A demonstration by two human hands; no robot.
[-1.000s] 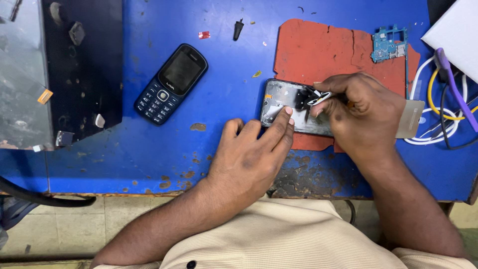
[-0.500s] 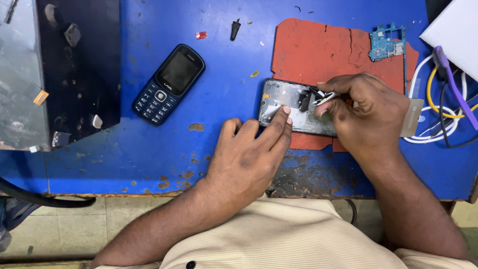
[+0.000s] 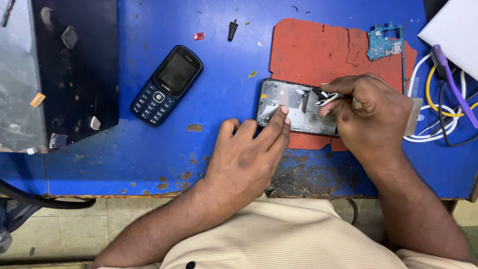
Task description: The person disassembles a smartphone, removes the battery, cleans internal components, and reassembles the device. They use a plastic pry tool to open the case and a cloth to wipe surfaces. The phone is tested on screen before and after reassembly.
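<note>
Right hand is pinching a small black-and-white part between thumb and fingertips, holding it just over the upper right area of the opened phone; can't tell whether the part is touching the phone or lifted clear. Left hand is holding nothing, lying flat with fingers spread and its longest fingertip pressing on the phone's left half, pinning it down. The phone is lying face down with its back off, grey inner plate showing, half on the red mat and half on the blue table. A green circuit board is sitting at the mat's top right corner. A dark keypad phone is lying tilted on the table, well apart to the left. A black box is occupying the far left, small bits resting on it. White, yellow and black cables are coiling at the right edge, just beside the right hand. A small black tip and a red chip are lying near the top.
</note>
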